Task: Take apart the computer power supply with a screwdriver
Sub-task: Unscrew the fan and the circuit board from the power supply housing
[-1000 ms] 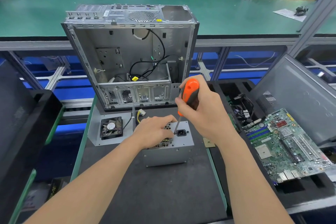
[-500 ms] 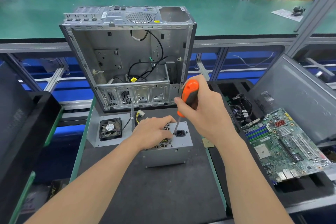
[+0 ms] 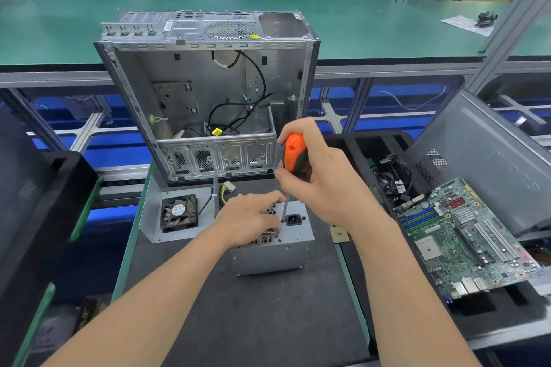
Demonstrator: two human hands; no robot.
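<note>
screwdriver (image 3: 293,158) tip on a power supply (image 3: 293,237) screw, gripped in right hand (image 3: 322,176)
could slip off if tilted, or box shift under flat-pressed left hand (image 3: 250,222)

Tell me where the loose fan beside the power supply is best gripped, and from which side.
Probably from above, by two opposite outer edges of the fan's square black frame. It lies flat with the blades facing up, so the rim is the firm part; its cable leaves on the right, so avoid that edge.
</note>
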